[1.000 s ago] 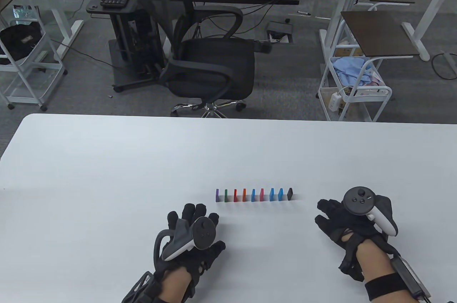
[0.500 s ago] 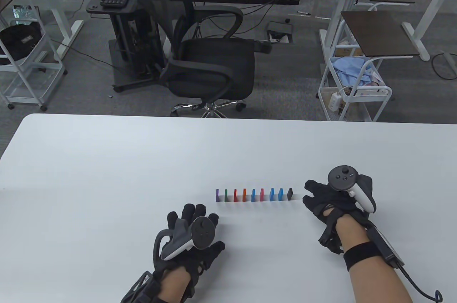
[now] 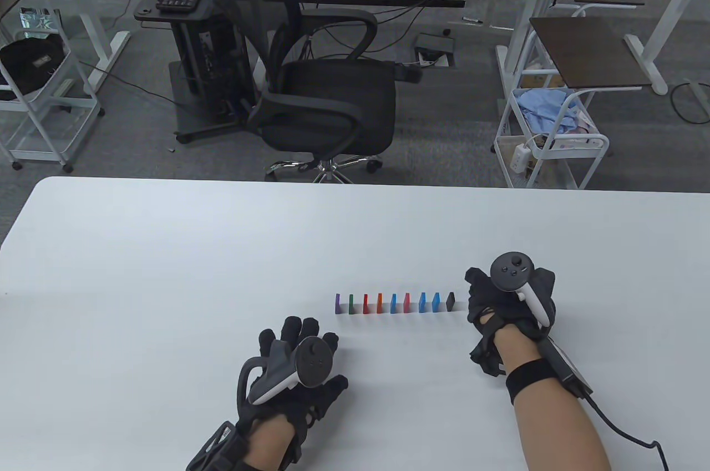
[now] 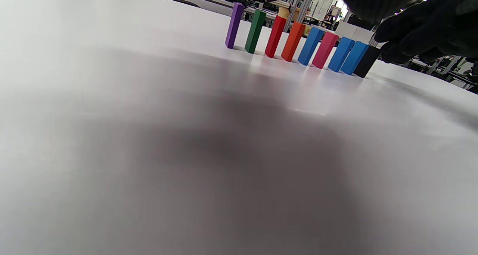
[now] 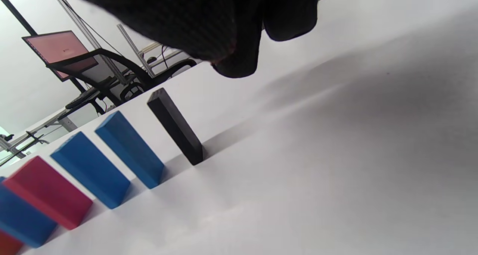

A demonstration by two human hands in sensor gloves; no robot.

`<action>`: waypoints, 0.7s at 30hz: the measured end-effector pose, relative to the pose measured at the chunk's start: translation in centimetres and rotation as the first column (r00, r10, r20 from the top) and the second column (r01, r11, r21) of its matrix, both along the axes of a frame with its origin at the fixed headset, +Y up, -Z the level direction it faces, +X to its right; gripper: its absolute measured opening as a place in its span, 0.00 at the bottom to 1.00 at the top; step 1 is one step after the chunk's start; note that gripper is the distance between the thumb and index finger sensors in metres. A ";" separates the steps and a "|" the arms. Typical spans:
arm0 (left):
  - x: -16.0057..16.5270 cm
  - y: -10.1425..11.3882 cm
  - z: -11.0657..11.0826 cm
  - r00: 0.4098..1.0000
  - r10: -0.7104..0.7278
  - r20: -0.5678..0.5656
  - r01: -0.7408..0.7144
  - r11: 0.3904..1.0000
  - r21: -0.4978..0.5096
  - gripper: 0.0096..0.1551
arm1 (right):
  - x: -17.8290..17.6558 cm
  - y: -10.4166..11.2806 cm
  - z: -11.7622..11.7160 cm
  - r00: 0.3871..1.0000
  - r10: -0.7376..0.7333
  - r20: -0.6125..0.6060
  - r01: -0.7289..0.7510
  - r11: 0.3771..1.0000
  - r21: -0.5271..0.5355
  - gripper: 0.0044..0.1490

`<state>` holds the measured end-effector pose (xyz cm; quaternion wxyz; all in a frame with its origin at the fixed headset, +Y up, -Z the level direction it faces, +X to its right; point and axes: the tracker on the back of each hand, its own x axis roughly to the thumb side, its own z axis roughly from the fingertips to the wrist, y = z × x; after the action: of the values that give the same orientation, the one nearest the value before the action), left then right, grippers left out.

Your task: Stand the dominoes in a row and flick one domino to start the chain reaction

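The left hand (image 3: 299, 365) rests flat on the bench (image 3: 166, 271), fingers relaxed, holding nothing. Beyond it nine dominoes (image 3: 395, 303) stand upright in a row. The right hand (image 3: 507, 299) sits just beside the black domino (image 3: 451, 301) — fingers curled, not touching, holding nothing. Standing looks finished; next comes a light flick leftward — straight along the row.

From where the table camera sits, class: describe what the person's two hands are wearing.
Both hands, left and right, wear black fabric sensor gloves. Each back carries a tracker with a dark round buttoned head and white handle. The right forearm is bare, with a black wrist strap, a dark box and a black cable.
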<state>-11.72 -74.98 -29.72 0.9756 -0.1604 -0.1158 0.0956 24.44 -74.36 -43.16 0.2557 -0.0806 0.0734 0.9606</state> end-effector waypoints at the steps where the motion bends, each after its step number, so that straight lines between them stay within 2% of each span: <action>1: 0.0 0.0 0.0 1.000 0.000 0.000 0.000 1.000 0.001 0.46 | -0.1 0.0 -0.1 1.000 0.000 0.005 0.000 1.000 0.015 0.33; 4: 0.0 0.0 0.0 1.000 0.007 0.001 -0.007 1.000 0.007 0.46 | -0.7 -0.2 -0.3 1.000 0.009 0.009 -0.009 0.999 0.045 0.34; 9: 0.0 0.0 0.0 1.000 0.012 0.000 -0.012 1.000 0.008 0.46 | -1.7 -0.5 -0.6 0.996 0.079 -0.033 -0.078 0.996 0.034 0.34; 17: -0.1 -0.1 -0.1 1.000 0.012 -0.001 -0.012 1.000 0.004 0.46 | -2.2 -0.9 -0.9 0.994 0.096 -0.053 -0.094 0.995 0.031 0.34; 20: -0.2 0.0 -0.1 1.000 0.017 -0.001 -0.017 1.000 0.005 0.46 | -2.5 -0.9 -0.8 0.993 0.073 -0.093 -0.073 0.997 -0.003 0.42; 21: -0.2 0.0 -0.1 1.000 0.020 -0.001 -0.020 1.000 0.007 0.46 | -2.6 -0.7 -0.7 0.993 0.077 -0.092 -0.075 0.997 0.026 0.42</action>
<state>-11.94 -75.00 -29.78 0.9752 -0.1559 -0.1170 0.1049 21.85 -75.06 -43.90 0.2164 -0.0358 0.0711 0.9731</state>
